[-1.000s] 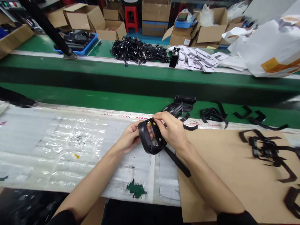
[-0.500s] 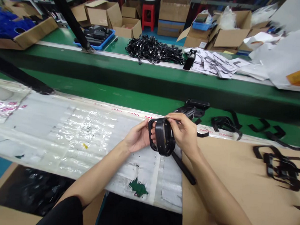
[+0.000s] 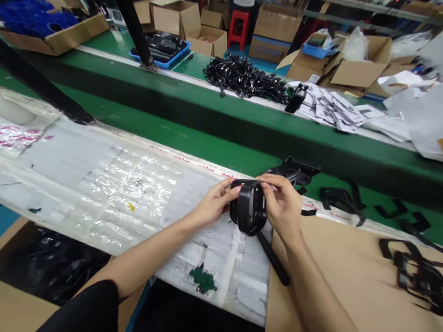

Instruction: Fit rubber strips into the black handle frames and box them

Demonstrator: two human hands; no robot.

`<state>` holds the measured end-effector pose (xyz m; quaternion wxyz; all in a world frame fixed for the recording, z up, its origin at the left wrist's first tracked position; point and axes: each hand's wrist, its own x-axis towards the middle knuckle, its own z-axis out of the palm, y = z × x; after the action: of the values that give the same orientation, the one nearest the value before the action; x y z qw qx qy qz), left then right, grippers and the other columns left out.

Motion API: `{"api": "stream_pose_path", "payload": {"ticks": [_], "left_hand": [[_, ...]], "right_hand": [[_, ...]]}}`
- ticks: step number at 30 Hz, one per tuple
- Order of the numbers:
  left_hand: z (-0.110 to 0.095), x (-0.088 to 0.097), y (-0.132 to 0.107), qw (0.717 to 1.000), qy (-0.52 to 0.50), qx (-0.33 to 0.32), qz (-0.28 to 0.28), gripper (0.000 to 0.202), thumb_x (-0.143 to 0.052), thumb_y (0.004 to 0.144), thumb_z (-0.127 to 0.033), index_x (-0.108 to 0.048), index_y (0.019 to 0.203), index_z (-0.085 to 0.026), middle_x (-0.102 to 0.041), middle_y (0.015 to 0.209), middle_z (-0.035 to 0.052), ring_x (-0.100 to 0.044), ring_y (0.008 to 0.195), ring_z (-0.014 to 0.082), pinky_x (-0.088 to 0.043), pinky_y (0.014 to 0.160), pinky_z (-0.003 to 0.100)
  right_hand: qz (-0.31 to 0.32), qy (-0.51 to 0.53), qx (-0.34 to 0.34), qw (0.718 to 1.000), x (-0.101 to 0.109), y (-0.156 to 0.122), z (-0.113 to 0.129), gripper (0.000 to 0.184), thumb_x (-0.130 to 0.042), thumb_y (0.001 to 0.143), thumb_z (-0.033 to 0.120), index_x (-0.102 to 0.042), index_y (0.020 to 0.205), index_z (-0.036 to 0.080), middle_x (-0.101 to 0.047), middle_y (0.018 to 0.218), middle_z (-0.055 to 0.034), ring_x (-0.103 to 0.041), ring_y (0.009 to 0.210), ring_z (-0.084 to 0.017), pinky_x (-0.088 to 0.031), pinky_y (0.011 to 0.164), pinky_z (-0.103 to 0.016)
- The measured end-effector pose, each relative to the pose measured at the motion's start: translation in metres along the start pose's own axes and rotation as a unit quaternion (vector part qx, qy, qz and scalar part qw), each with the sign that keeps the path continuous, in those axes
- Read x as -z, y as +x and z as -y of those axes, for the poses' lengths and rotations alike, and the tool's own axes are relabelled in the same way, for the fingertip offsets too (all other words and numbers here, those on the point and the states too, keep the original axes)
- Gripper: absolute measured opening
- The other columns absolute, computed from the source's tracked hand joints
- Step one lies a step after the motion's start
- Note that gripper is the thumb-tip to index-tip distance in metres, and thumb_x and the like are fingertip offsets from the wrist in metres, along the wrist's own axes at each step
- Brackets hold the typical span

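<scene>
Between my hands is a black plastic frame-like part (image 3: 246,208), an open rounded rectangle with a wide band, held above the wrapped bench. My left hand (image 3: 218,201) pinches its left upper edge with thumb and fingers. At the top right edge, the fingers of my right hand (image 3: 283,200) are closed on the same part. A black bar (image 3: 273,260) slants down to the right below it; whether it joins the part I cannot tell. Behind my right hand lie more black plastic parts (image 3: 298,170) on the green surface.
A cardboard sheet (image 3: 323,278) covers the bench at right, with black frames (image 3: 418,275) on it. Along the raised green ledge (image 3: 173,98) sit a pile of black cables (image 3: 247,76), white leaflets (image 3: 330,107) and a blue tray (image 3: 175,56). An open box of dark parts (image 3: 51,266) stands lower left.
The view has shifted, so the scene sits farther right and tilts. My left fingers, earlier reaching through the frame's opening with the thumb raised, now pinch its edge. My right hand keeps its hold.
</scene>
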<state>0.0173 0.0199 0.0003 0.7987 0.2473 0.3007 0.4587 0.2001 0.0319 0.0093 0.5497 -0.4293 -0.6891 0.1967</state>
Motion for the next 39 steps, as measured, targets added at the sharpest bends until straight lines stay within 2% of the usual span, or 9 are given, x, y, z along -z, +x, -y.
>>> {"api": "stream_pose_path", "payload": {"ticks": [4,9,12,15,20,29,33,35,39], "left_hand": [[0.001,0.002,0.002,0.999,0.014,-0.016,0.024,0.048,-0.092,0.077,-0.047,-0.07,0.106,-0.017,-0.07,0.082,0.0006,-0.064,0.067,0.0111,-0.047,0.063,0.02],[-0.008,-0.003,0.0,0.986,-0.125,0.083,0.07,0.042,-0.081,0.085,-0.053,-0.067,0.092,-0.015,-0.056,0.07,-0.0015,-0.052,0.056,0.0111,-0.046,0.055,0.025],[-0.015,-0.004,-0.001,0.968,-0.196,0.14,0.064,0.032,-0.073,0.093,-0.044,-0.064,0.087,-0.014,-0.05,0.069,-0.0019,-0.046,0.055,0.0097,-0.043,0.055,0.023],[-0.019,-0.002,-0.003,0.958,-0.225,0.162,0.08,0.026,-0.07,0.095,-0.038,-0.063,0.085,-0.015,-0.049,0.07,-0.0016,-0.046,0.057,0.0105,-0.044,0.057,0.024],[-0.021,0.002,-0.002,0.948,-0.219,0.195,0.12,0.027,-0.07,0.094,-0.039,-0.065,0.085,-0.014,-0.049,0.071,0.0,-0.048,0.06,0.0125,-0.048,0.061,0.027],[-0.014,0.001,-0.001,0.97,-0.172,0.122,0.122,0.031,-0.066,0.098,-0.043,-0.064,0.085,-0.014,-0.05,0.073,0.0005,-0.054,0.063,0.0132,-0.051,0.062,0.025],[-0.01,0.0,-0.001,0.977,-0.153,0.088,0.12,0.037,-0.063,0.1,-0.05,-0.062,0.085,-0.016,-0.045,0.063,-0.0039,-0.044,0.051,0.0099,-0.046,0.054,0.022],[-0.009,-0.001,-0.002,0.973,-0.164,0.099,0.127,0.04,-0.062,0.1,-0.054,-0.06,0.083,-0.018,-0.043,0.061,-0.0049,-0.041,0.049,0.0092,-0.044,0.052,0.021],[-0.004,-0.002,-0.003,0.968,-0.159,0.116,0.157,0.052,-0.058,0.097,-0.065,-0.059,0.078,-0.018,-0.049,0.06,-0.0019,-0.049,0.053,0.0117,-0.047,0.056,0.023]], "right_hand": [[-0.001,-0.001,-0.004,1.0,0.002,0.0,-0.001,0.011,-0.064,0.102,0.02,-0.073,0.105,0.025,-0.079,0.101,-0.0066,-0.076,0.097,-0.024,-0.066,0.082,-0.039],[-0.006,-0.004,0.006,1.0,0.002,-0.001,-0.002,0.012,-0.065,0.101,0.019,-0.074,0.105,0.026,-0.079,0.101,-0.0061,-0.076,0.096,-0.023,-0.065,0.081,-0.039],[-0.001,-0.013,0.003,1.0,0.0,-0.003,-0.002,0.012,-0.064,0.102,0.021,-0.074,0.106,0.026,-0.079,0.101,-0.0063,-0.076,0.095,-0.024,-0.065,0.082,-0.039],[0.0,-0.012,0.0,1.0,-0.002,-0.005,-0.003,0.013,-0.063,0.103,0.021,-0.075,0.107,0.026,-0.079,0.102,-0.006,-0.076,0.096,-0.024,-0.065,0.082,-0.039],[-0.003,0.014,-0.013,1.0,-0.005,-0.005,-0.001,0.011,-0.065,0.102,0.021,-0.075,0.105,0.025,-0.079,0.101,-0.0053,-0.076,0.096,-0.023,-0.063,0.084,-0.038],[-0.019,0.003,-0.021,1.0,-0.004,-0.005,-0.007,0.01,-0.065,0.103,0.026,-0.074,0.106,0.025,-0.08,0.1,-0.0059,-0.077,0.095,-0.023,-0.063,0.086,-0.041],[-0.027,0.006,-0.02,0.999,-0.007,-0.005,-0.003,0.009,-0.065,0.103,0.026,-0.074,0.105,0.025,-0.079,0.1,-0.0065,-0.077,0.096,-0.024,-0.063,0.087,-0.04],[-0.036,0.013,-0.021,0.999,-0.009,-0.006,0.0,0.009,-0.065,0.103,0.025,-0.074,0.105,0.024,-0.079,0.1,-0.0068,-0.076,0.096,-0.024,-0.063,0.087,-0.04],[-0.071,0.044,-0.04,0.996,-0.015,-0.009,0.002,0.009,-0.066,0.102,0.023,-0.074,0.105,0.024,-0.078,0.1,-0.0061,-0.075,0.095,-0.022,-0.061,0.088,-0.04]]}}
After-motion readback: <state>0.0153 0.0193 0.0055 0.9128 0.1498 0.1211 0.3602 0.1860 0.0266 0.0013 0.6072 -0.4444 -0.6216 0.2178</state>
